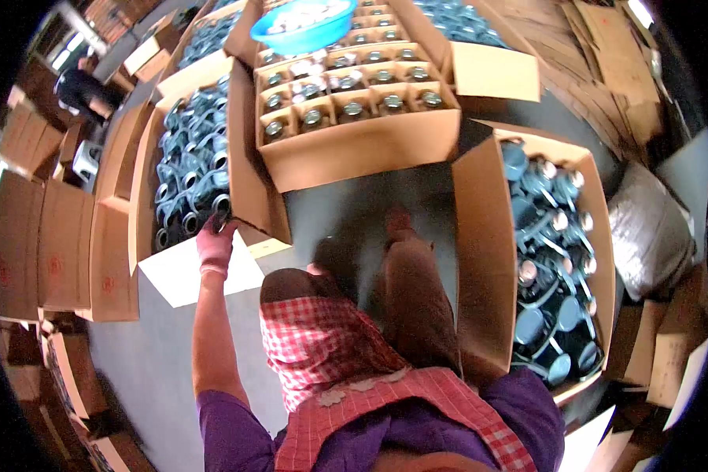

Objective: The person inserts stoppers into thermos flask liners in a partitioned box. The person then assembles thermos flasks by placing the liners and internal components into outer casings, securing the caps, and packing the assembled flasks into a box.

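My left hand [215, 245], in a pink glove, is at the near end of the left carton [139, 212]. Its fingers are closed on a blue-grey piece with a round opening [221, 204], which looks like a lantern frame; the fingertips are partly hidden. Many similar blue-grey pieces [190, 149] fill that carton. My right hand is out of sight; only the purple sleeve [525, 405] shows, beside the right carton [480, 252]. In that carton lie dark pieces with round blue-grey tops [529, 324] and wire handles.
Ahead stands a divided carton [362, 149] of glass jars [354, 110], with a blue basin [303, 35] of small white items on top. Closed cartons [63, 244] line the left side. Flattened cardboard [613, 47] and a silvery sack [651, 228] lie right. Another person [86, 88] bends far left.
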A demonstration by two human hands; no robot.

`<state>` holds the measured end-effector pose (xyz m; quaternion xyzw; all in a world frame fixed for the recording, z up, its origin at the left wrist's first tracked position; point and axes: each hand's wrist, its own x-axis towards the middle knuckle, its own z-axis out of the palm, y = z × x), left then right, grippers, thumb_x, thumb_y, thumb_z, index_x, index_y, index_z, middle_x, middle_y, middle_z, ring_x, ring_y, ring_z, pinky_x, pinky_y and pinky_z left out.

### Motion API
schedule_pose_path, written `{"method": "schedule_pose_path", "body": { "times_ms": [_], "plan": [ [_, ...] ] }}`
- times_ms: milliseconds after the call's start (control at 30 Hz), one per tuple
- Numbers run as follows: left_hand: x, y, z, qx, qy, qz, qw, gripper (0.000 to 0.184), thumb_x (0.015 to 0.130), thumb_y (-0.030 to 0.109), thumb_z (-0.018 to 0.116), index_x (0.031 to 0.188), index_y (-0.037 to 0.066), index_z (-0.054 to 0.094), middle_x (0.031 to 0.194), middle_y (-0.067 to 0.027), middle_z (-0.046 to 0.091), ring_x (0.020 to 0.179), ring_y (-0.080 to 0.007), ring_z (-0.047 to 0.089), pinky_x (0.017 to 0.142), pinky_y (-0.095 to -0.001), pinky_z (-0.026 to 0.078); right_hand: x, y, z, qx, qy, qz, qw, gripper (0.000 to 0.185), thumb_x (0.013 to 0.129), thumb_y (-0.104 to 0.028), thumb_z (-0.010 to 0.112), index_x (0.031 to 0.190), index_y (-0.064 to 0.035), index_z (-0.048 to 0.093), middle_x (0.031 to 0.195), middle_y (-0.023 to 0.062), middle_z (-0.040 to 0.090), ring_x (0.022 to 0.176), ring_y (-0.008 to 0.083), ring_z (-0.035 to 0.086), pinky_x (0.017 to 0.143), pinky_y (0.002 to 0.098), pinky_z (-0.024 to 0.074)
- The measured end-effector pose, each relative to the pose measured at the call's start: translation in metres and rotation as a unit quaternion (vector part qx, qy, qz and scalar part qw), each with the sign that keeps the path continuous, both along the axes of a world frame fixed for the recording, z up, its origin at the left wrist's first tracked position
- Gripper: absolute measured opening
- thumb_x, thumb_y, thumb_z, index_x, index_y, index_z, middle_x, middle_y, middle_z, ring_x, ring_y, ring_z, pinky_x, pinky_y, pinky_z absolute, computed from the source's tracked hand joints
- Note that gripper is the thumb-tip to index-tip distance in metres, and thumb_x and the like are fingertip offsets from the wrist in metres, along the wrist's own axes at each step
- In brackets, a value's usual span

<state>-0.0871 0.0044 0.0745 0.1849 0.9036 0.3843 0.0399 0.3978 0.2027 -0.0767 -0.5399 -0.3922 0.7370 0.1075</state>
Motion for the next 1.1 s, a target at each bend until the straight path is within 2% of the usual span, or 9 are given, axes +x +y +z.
{"method": "schedule_pose_path", "body": {
  "times_ms": [200,233,333,467,533,600,767,1000,1100],
  "plan": [
    [-0.067,0.033,-0.016,-0.239,-0.019,0.016,0.971,0.057,0.072,0.043,0.072,0.114,0.006,0.062,0.102,-0.0162,0.066,0.098,-0.0334,0.062,0.083,-0.0362,0.048,-0.09,0.082,-0.047,0.033,-0.063,0.069,0.995,0.031,0.084,-0.018,0.063,0.11,-0.0013,0.06,0.103,0.0095,0.063,0.092,0.0222,0.059,0.08,0.0355,0.0474],
    [-0.076,0.04,-0.022,-0.175,-0.046,-0.035,0.983,0.054,0.073,0.043,0.071,0.112,0.006,0.062,0.102,-0.0168,0.066,0.097,-0.0327,0.063,0.081,-0.0358,0.048,-0.124,0.094,-0.066,0.041,-0.067,0.078,0.994,0.031,0.084,-0.018,0.063,0.11,-0.0013,0.06,0.103,0.0095,0.063,0.092,0.0221,0.06,0.08,0.0354,0.0475],
    [-0.096,0.055,-0.052,-0.084,-0.172,-0.068,0.979,0.037,0.077,0.025,0.072,0.107,0.005,0.063,0.091,-0.0091,0.069,0.081,-0.0158,0.063,0.074,-0.0301,0.049,-0.251,0.135,-0.135,0.068,-0.073,0.089,0.991,0.031,0.085,-0.019,0.063,0.11,-0.0013,0.06,0.102,0.0092,0.064,0.091,0.0218,0.06,0.079,0.0351,0.0477],
    [-0.089,0.069,-0.059,-0.13,-0.157,0.003,0.979,0.033,0.076,0.006,0.065,0.107,-0.001,0.057,0.083,-0.0051,0.066,0.072,-0.0095,0.059,0.067,-0.0275,0.049,-0.336,0.166,-0.192,0.042,-0.1,0.052,0.993,0.032,0.085,-0.02,0.062,0.111,-0.0014,0.061,0.102,0.009,0.064,0.089,0.0214,0.06,0.078,0.0347,0.048],
    [-0.078,0.056,-0.058,-0.08,-0.209,0.058,0.973,0.04,0.077,0.005,0.066,0.116,-0.001,0.057,0.091,-0.0024,0.063,0.073,-0.0098,0.056,0.064,-0.0236,0.048,-0.348,0.175,-0.197,0.033,-0.119,0.043,0.991,0.032,0.085,-0.021,0.062,0.111,-0.0015,0.061,0.101,0.0088,0.064,0.089,0.0212,0.06,0.077,0.0346,0.0481],
    [-0.078,0.069,-0.048,-0.102,-0.193,0.076,0.973,0.028,0.076,0.007,0.066,0.101,-0.003,0.059,0.078,-0.0079,0.066,0.069,-0.0114,0.061,0.064,-0.0293,0.05,-0.362,0.177,-0.203,0.025,-0.133,0.052,0.989,0.032,0.085,-0.021,0.062,0.111,-0.0015,0.061,0.101,0.0087,0.064,0.088,0.021,0.06,0.077,0.0344,0.0483],
    [-0.094,0.068,-0.058,-0.16,0.069,-0.057,0.983,0.026,0.077,0.016,0.068,0.096,0.0,0.061,0.074,-0.0156,0.065,0.067,-0.0234,0.066,0.061,-0.0325,0.049,-0.327,0.174,-0.161,-0.017,-0.178,0.085,0.98,0.033,0.086,-0.022,0.062,0.111,-0.0016,0.061,0.1,0.0083,0.064,0.086,0.0205,0.061,0.075,0.0339,0.0486],
    [-0.088,0.077,-0.033,-0.237,-0.171,0.07,0.954,0.024,0.085,0.026,0.06,0.098,0.005,0.062,0.075,-0.0166,0.064,0.068,-0.0323,0.064,0.059,-0.0386,0.048,-0.288,0.225,-0.113,-0.033,-0.17,0.109,0.979,0.033,0.086,-0.024,0.062,0.111,-0.0018,0.061,0.099,0.0078,0.065,0.084,0.0197,0.061,0.073,0.0332,0.0491],
    [-0.08,0.052,-0.063,-0.18,-0.033,0.062,0.981,0.029,0.084,0.032,0.061,0.101,0.008,0.063,0.082,-0.0164,0.066,0.076,-0.0347,0.064,0.063,-0.0405,0.05,-0.303,0.255,-0.111,-0.014,-0.134,0.143,0.981,0.034,0.087,-0.025,0.062,0.111,-0.0018,0.061,0.099,0.0076,0.065,0.083,0.0194,0.061,0.072,0.033,0.0493]
  ]
}}
